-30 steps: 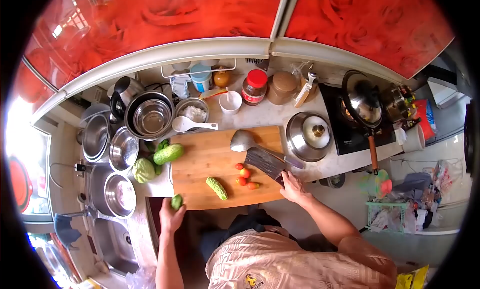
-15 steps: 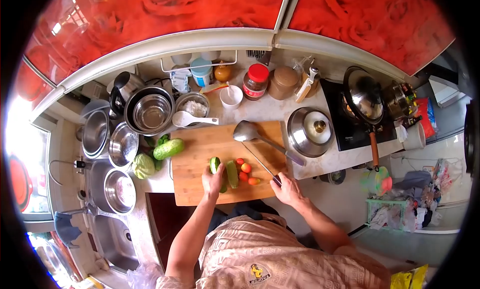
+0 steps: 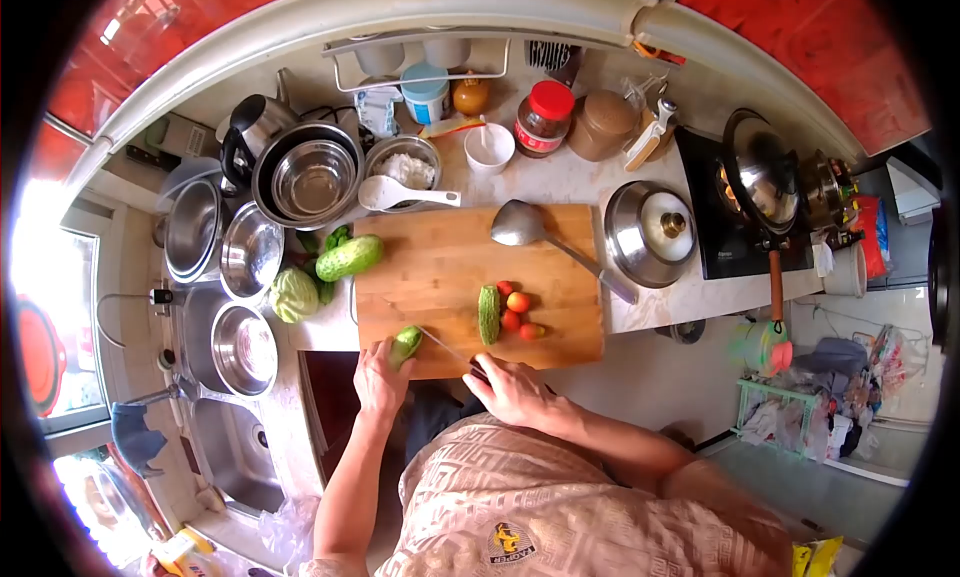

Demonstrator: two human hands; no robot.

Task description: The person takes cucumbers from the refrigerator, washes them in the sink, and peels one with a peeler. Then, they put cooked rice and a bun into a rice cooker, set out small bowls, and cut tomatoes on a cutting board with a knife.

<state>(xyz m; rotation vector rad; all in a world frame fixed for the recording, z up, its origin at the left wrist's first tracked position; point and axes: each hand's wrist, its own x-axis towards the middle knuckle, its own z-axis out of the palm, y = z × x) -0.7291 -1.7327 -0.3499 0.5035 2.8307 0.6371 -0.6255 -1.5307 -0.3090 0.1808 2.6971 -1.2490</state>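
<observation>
My left hand is closed around a green cucumber at the lower left of the wooden cutting board. In my right hand is a knife, its blade slanting up-left with the tip close to the cucumber; whether it touches cannot be told. A second bumpy green cucumber lies on the board to the right, beside several small red tomatoes. Across the board's upper right rests a metal ladle, its handle reaching over the right edge.
Left of the board lie a large pale green cucumber and a round green vegetable. Behind are a white spoon, a white cup and a red-lidded jar. Steel bowls and a sink stand left; a lidded pan right.
My left hand has moved left and down with the cucumber, away from the other cucumber and tomatoes. My right hand has brought the knife left, its blade now beside the held cucumber. The view has shifted.
</observation>
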